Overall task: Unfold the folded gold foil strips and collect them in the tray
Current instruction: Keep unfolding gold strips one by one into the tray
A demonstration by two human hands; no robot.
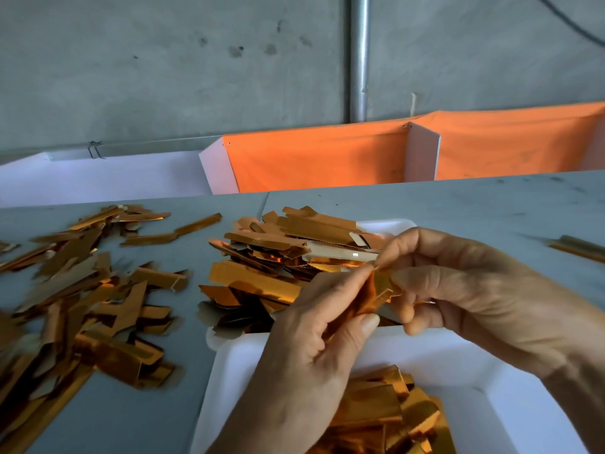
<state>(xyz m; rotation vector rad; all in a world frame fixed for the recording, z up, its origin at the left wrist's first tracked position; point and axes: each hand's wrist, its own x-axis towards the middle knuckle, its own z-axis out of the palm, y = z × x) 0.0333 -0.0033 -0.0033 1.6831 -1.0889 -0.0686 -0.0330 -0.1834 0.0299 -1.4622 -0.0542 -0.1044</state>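
Observation:
My left hand [314,339] and my right hand [458,290] both pinch one gold foil strip [368,298] above the near white tray [458,362]. The strip is partly folded and mostly hidden by my fingers. Several unfolded gold strips [383,417] lie in that tray. A heap of gold strips [281,257] sits just beyond my hands, covering a second white tray [389,224]. A wide loose pile of folded gold strips [88,299] is spread over the grey table on the left.
The grey table [491,208] runs to the far edge, where an orange cloth [327,155] hangs between white panels [422,152]. A couple of stray strips [579,247] lie at the right edge. A concrete wall and a metal pipe [358,57] stand behind.

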